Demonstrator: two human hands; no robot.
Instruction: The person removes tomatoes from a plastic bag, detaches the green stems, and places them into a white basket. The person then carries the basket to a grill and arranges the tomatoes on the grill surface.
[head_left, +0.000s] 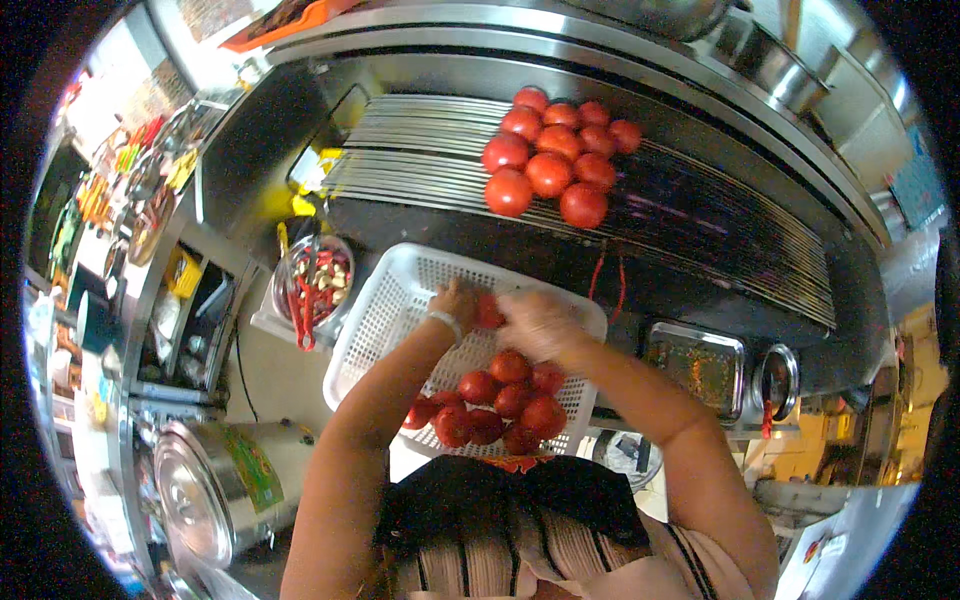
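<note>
Before me a white perforated plastic basket holds several red tomatoes gathered at its near side. Over the basket, one tomato sits between my two hands. My left hand, with a pale band at the wrist, grips it from the left. Motion blurs my right hand, which is against or very close to the tomato's right side; its fingers are hard to make out. Beyond the basket, more tomatoes stand grouped on the metal bars of a grill rack.
Left of the basket is a bowl of reddish and pale pieces with red-handled tongs. A lidded steel pot stands lower left. At right are a metal tray and a small round metal dish. Red cord loops hang by the rack.
</note>
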